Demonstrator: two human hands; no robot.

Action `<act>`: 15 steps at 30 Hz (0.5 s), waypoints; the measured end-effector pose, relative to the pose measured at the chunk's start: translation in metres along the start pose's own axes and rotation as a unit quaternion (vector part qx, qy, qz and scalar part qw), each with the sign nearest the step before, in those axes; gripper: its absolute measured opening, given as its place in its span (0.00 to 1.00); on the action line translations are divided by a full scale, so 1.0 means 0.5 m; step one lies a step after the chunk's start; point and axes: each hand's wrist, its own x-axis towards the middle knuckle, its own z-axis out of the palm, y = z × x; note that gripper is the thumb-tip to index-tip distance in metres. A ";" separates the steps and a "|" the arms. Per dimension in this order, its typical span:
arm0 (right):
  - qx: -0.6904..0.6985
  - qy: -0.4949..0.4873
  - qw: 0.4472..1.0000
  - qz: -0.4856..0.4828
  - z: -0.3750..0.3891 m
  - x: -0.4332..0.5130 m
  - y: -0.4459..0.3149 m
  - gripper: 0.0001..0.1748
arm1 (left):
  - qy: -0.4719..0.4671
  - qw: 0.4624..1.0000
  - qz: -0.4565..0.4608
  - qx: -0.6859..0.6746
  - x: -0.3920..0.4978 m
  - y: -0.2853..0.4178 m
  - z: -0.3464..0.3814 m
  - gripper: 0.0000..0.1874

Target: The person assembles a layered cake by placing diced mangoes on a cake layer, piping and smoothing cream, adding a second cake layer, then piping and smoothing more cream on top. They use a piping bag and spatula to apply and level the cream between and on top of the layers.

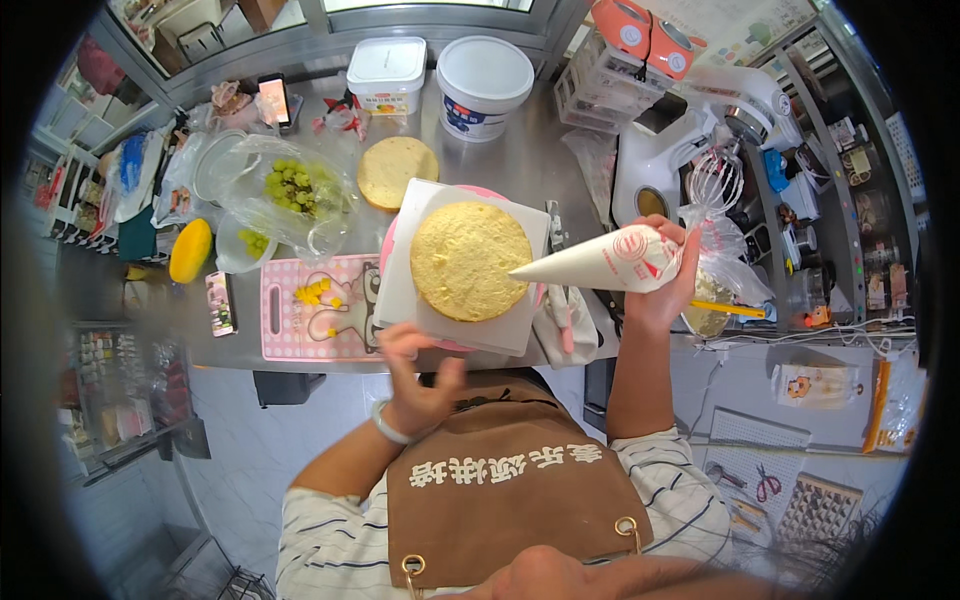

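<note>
My right hand [671,262] grips a full piping bag of white cream [600,262], whose tip points left over the right part of a round sponge cake layer [471,262]. That layer lies on a white square board [397,289], above a pink round base [480,191] that shows at its edges. Near the board's lower left edge is my left hand [420,375], blurred, fingers apart and holding nothing. A second sponge layer [397,171] lies behind, to the left. Yellow fruit cubes [313,290] sit on a pink cutting board [300,337].
Green grapes [289,187] in plastic, a mango [190,250] and a phone [220,304] are at left. Two lidded tubs [486,88] stand behind. A stand mixer [675,150], a cloth [562,330] and a bowl with a yellow-handled tool [727,308] are at right.
</note>
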 end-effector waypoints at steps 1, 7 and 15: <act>-0.046 -0.004 0.999 -0.016 -0.020 -0.001 0.001 0.32 | 0.050 0.983 -0.175 -0.028 -0.046 -0.037 -0.007 0.19; -0.054 -0.038 0.998 0.014 -0.053 -0.012 0.055 0.33 | 0.063 0.618 -0.624 -0.474 -0.187 -0.190 0.011 0.28; -0.148 -0.078 0.986 -0.010 -0.029 -0.004 0.068 0.31 | 0.089 0.578 -0.590 -0.557 -0.187 -0.187 0.005 0.29</act>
